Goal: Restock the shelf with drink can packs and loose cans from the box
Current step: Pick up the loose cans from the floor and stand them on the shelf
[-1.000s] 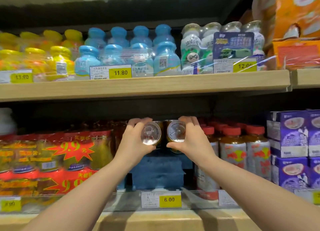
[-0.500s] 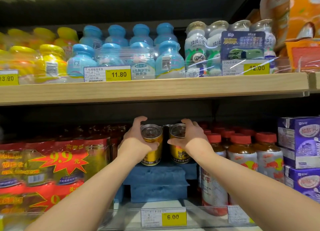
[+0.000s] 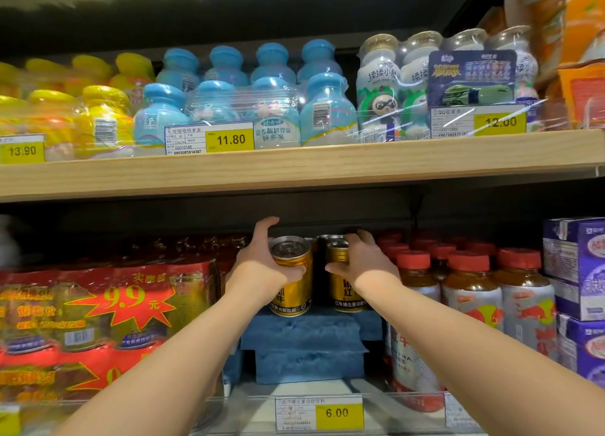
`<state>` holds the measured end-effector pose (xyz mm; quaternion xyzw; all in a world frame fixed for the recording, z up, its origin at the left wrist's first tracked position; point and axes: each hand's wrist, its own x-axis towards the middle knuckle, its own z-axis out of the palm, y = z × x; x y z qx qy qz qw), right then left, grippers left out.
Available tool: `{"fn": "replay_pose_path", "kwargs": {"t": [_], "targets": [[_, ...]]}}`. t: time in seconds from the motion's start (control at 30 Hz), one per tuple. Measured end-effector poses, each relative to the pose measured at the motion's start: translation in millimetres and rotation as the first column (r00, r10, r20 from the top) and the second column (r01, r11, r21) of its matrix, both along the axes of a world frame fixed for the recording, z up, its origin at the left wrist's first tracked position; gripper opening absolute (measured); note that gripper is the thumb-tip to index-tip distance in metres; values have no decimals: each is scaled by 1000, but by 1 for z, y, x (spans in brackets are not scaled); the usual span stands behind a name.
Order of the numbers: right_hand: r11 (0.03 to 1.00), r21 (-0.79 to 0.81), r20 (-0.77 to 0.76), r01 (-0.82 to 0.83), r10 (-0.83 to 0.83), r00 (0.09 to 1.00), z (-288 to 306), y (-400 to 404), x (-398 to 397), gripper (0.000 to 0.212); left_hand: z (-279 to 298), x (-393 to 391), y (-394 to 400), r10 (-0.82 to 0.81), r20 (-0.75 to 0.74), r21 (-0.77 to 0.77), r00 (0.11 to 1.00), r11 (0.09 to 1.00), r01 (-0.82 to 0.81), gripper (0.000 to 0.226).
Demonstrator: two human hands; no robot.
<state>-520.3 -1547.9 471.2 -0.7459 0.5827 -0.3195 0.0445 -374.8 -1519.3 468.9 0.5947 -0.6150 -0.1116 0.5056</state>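
I hold two short gold metal cans upright on the stacked blue foam blocks (image 3: 304,334) of the lower shelf: my left hand (image 3: 262,268) wraps the left can (image 3: 292,273), my right hand (image 3: 361,265) cups the right can (image 3: 343,291), fingers loosely curled. The foam may be soft; letting go carelessly could tip a can into the red-capped bottles (image 3: 471,288) just beside, or off the front edge

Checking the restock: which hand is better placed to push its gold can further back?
Probably the right hand: it covers the right can from the front, whereas the left hand grips the left can sideways.
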Motion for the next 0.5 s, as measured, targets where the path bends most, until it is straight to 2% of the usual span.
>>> {"fn": "replay_pose_path", "kwargs": {"t": [0.23,0.4,0.5], "targets": [[999,10,-232,-46,48,971,-6,5,-1,78,4,-2,-3,51,9,3,999,999,-51,87],[993,24,-350,-118,118,929,1,13,-10,69,3,-10,-10,134,-36,-5,990,991,-135,84],[992,43,-348,-118,126,929,5,11,-12,72,2,-15,-14,169,-77,-19,983,985,-171,84]]}}
